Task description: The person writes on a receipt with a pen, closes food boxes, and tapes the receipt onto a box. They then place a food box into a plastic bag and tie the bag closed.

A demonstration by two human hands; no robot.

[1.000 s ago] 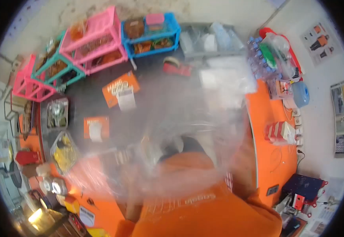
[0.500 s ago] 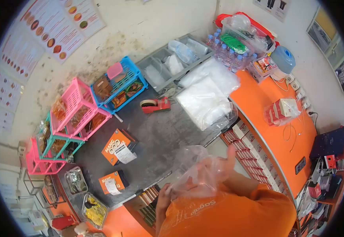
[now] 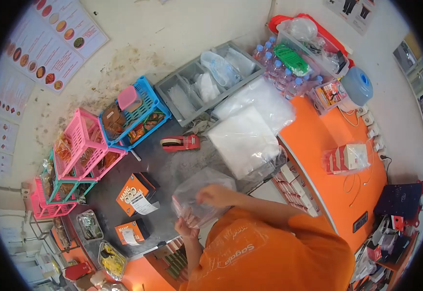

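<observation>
A clear plastic bag (image 3: 209, 177) is spread loosely above the dark countertop's front edge. My left hand (image 3: 187, 228) pinches its gathered lower edge. Over the bag reaches my right hand (image 3: 215, 196), its fingers loosely bent; whether it is inside the bag or just above it I cannot tell. Left of the bag stand two orange printed boxes, a larger box (image 3: 127, 198) and a smaller box (image 3: 123, 232), each with a white paper slip on it.
A red tape dispenser (image 3: 188, 142) sits behind the bag, beside a stack of plastic bags (image 3: 244, 140). Colored baskets (image 3: 82, 145) and a grey divided tray (image 3: 182, 104) line the wall. Two food containers (image 3: 90, 225) stand at left. An orange counter (image 3: 313, 145) runs along the right.
Both hands have moved left and away from my body with the bag, which is now spread wider over the countertop. My right hand has swung from upright to pointing left.
</observation>
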